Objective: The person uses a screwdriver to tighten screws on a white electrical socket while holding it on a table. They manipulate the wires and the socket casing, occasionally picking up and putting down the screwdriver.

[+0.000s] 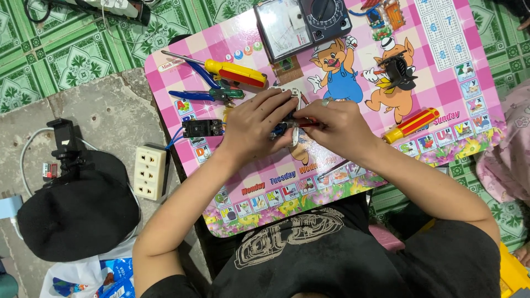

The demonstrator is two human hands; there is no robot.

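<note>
Gripping a small white device (293, 113) — both hands, left (255, 128) and right (337, 128).

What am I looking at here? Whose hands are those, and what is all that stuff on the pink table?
The camera sits on a person's head and looks straight down, so you see that person's own two arms. The left hand and right hand meet over a small pink picture table, and together they grip a little white part; what it is exactly is hidden by the fingers. On the table lie two yellow and red screwdrivers, blue-handled pliers, a small black part and a meter with a dial. On the floor beside it sit a white wall socket and a black cap.
</note>
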